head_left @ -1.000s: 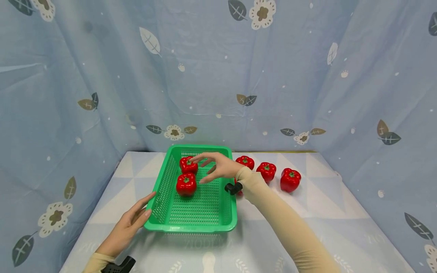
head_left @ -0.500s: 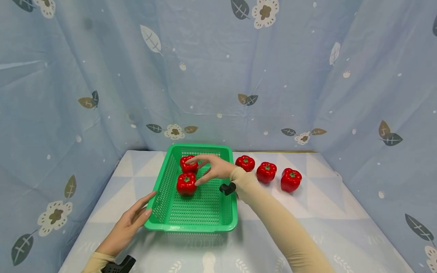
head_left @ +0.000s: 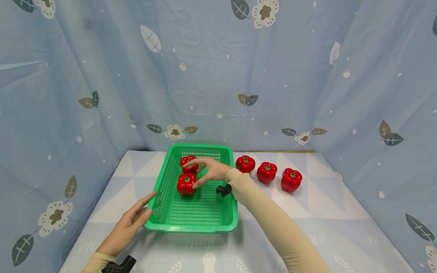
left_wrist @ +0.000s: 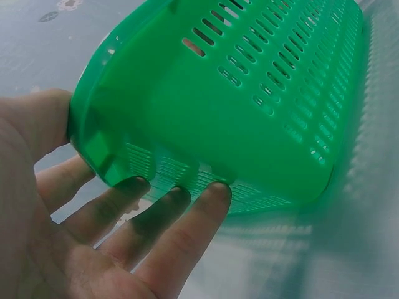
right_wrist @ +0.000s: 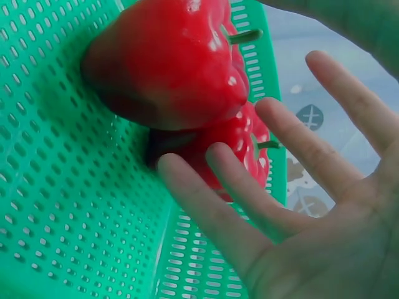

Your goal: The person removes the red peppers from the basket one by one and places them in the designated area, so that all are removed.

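Note:
In the head view my left hand (head_left: pixel 128 223) holds the front-left corner of a green perforated basket (head_left: pixel 191 228), thumb and fingers against its outside. The left wrist view shows fingertips on the slotted wall of the basket (left_wrist: pixel 187 118). Inside the basket sit two red bell peppers with green stems, a rear one (head_left: pixel 186 162) and a front one (head_left: pixel 186 185). My right hand (head_left: pixel 209 170) reaches over the basket with fingers spread above the peppers. In the right wrist view its straight fingers stand beside the front pepper (right_wrist: pixel 168 68) and the rear one (right_wrist: pixel 249 149); contact is unclear.
Three more red bell peppers, a left one (head_left: pixel 245 163), a middle one (head_left: pixel 266 172) and a right one (head_left: pixel 291 180), stand on the table (head_left: pixel 341 235) right of the basket. A blue patterned curtain (head_left: pixel 205 76) encloses the back and sides.
My right hand has moved left and slightly down over the two peppers in the basket. The left hand and the basket stay in place.

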The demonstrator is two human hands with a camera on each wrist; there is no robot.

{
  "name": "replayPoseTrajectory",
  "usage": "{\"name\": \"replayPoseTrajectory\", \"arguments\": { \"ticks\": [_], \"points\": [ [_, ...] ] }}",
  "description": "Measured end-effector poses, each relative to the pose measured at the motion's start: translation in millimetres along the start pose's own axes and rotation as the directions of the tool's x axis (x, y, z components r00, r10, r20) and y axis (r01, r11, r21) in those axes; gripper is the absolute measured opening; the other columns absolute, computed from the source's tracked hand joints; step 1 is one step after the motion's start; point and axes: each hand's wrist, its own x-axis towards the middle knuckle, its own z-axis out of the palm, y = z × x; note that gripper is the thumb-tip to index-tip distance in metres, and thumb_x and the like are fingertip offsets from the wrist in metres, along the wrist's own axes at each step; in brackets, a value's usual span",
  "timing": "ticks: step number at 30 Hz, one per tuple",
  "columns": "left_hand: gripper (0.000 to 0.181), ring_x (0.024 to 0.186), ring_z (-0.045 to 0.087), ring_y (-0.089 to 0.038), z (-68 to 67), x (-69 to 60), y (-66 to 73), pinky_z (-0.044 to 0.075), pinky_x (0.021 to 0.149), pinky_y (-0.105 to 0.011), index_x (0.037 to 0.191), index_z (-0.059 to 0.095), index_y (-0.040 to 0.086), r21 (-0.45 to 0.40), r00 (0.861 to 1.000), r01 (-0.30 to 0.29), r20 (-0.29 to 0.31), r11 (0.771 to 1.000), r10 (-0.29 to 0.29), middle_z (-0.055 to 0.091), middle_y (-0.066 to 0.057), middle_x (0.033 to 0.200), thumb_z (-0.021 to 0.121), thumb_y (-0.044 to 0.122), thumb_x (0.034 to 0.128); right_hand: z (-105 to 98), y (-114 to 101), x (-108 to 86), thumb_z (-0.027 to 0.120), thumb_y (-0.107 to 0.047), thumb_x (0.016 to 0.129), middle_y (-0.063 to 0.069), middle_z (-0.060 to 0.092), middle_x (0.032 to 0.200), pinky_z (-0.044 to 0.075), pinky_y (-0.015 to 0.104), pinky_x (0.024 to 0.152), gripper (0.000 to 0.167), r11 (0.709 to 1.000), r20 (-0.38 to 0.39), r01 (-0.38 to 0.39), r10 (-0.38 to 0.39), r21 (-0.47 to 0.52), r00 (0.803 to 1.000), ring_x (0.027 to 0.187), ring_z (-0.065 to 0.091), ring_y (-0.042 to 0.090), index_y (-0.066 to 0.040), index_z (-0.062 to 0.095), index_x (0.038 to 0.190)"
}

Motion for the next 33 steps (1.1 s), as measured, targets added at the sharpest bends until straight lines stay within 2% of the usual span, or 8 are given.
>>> {"name": "replayPoseTrajectory", "arguments": {
  "ticks": [2, 6, 8, 18, 23, 27, 30, 33],
  "points": [
    [0.056, 0.149, 0.044, -0.017, 0.0, -0.2, 0.5, 0.047, 0.105, -0.02, 0.174, 0.033, 0.018, -0.001, 1.0, 0.0, -0.001, 1.0, 0.0, 0.024, -0.02, 0.177, 0.049, 0.022, 0.1202, 1, 0, 1.5, 0.093, -0.009, 0.088, 0.021, 0.06, 0.151, 0.051, 0.063, 0.108, 0.075, 1.0, 0.01, 0.008, -0.008, 0.001, 1.0, 0.131, 0.059, 0.043, -0.002, 0.06, 0.155],
    [0.056, 0.151, 0.038, -0.037, 1.0, -0.8, 1.6, 0.047, 0.104, -0.02, 0.174, 0.033, 0.017, 0.006, 1.0, 0.006, -0.004, 1.0, -0.006, 0.024, -0.02, 0.177, 0.049, 0.023, 0.1201, 3, 0, 3.6, 0.092, -0.008, 0.088, 0.021, 0.059, 0.153, 0.052, 0.059, 0.11, 0.074, 1.0, 0.026, 0.008, -0.008, -0.01, 1.0, 0.134, 0.059, 0.04, -0.001, 0.06, 0.155],
    [0.056, 0.151, 0.037, -0.041, 1.3, -0.9, 1.8, 0.047, 0.104, -0.02, 0.174, 0.033, 0.016, 0.006, 1.0, 0.007, -0.005, 1.0, -0.007, 0.025, -0.021, 0.177, 0.049, 0.023, 0.1201, 4, 0, 4.3, 0.092, -0.007, 0.088, 0.021, 0.058, 0.153, 0.052, 0.06, 0.11, 0.074, 1.0, 0.033, 0.006, -0.006, -0.009, 0.999, 0.134, 0.059, 0.039, -0.001, 0.059, 0.155],
    [0.056, 0.151, 0.038, -0.038, 1.4, -0.5, 1.2, 0.047, 0.104, -0.02, 0.174, 0.033, 0.016, 0.006, 1.0, 0.001, -0.008, 1.0, -0.001, 0.025, -0.021, 0.177, 0.049, 0.022, 0.1202, 8, 2, 7.4, 0.092, -0.004, 0.088, 0.019, 0.06, 0.151, 0.048, 0.061, 0.114, 0.071, 1.0, 0.052, 0.006, -0.006, -0.007, 0.999, 0.139, 0.054, 0.036, -0.003, 0.062, 0.153],
    [0.056, 0.15, 0.039, -0.041, 1.9, -1.6, 2.1, 0.047, 0.104, -0.021, 0.173, 0.033, 0.016, 0.013, 1.0, 0.011, -0.016, 1.0, -0.011, 0.026, -0.021, 0.177, 0.049, 0.023, 0.1201, 14, 2, 9.2, 0.092, -0.005, 0.088, 0.01, 0.06, 0.153, 0.051, 0.058, 0.112, 0.072, 0.999, 0.066, -0.03, 0.032, -0.032, 0.997, 0.137, 0.056, 0.026, -0.008, 0.063, 0.154],
    [0.056, 0.15, 0.038, -0.044, 1.8, -2.0, 2.3, 0.047, 0.103, -0.02, 0.173, 0.034, 0.016, 0.02, 1.0, 0.014, -0.02, 1.0, -0.014, 0.026, -0.02, 0.177, 0.049, 0.023, 0.1201, 18, 0, 9.6, 0.093, -0.009, 0.088, 0.002, 0.059, 0.155, 0.057, 0.042, 0.103, 0.074, 0.994, 0.06, -0.079, 0.083, -0.075, 0.995, 0.129, 0.057, 0.017, -0.014, 0.064, 0.155],
    [0.056, 0.151, 0.037, -0.045, 1.9, -1.3, 1.8, 0.048, 0.103, -0.02, 0.173, 0.034, 0.017, 0.019, 1.0, 0.014, -0.017, 1.0, -0.013, 0.026, -0.02, 0.177, 0.049, 0.023, 0.1202, 20, -2, 9.4, 0.094, -0.012, 0.087, 0.0, 0.059, 0.153, 0.057, 0.033, 0.096, 0.073, 0.988, 0.049, -0.119, 0.124, -0.102, 0.991, 0.124, 0.058, 0.017, -0.019, 0.065, 0.154],
    [0.055, 0.151, 0.037, -0.045, 2.4, -1.0, 1.6, 0.048, 0.103, -0.021, 0.173, 0.034, 0.017, 0.019, 1.0, 0.017, -0.018, 1.0, -0.017, 0.026, -0.019, 0.177, 0.049, 0.024, 0.1202, 22, -2, 9.6, 0.095, -0.012, 0.087, 0.0, 0.059, 0.152, 0.056, 0.033, 0.096, 0.073, 0.983, 0.041, -0.141, 0.146, -0.117, 0.988, 0.123, 0.058, 0.018, -0.022, 0.066, 0.153]
  ]
}}
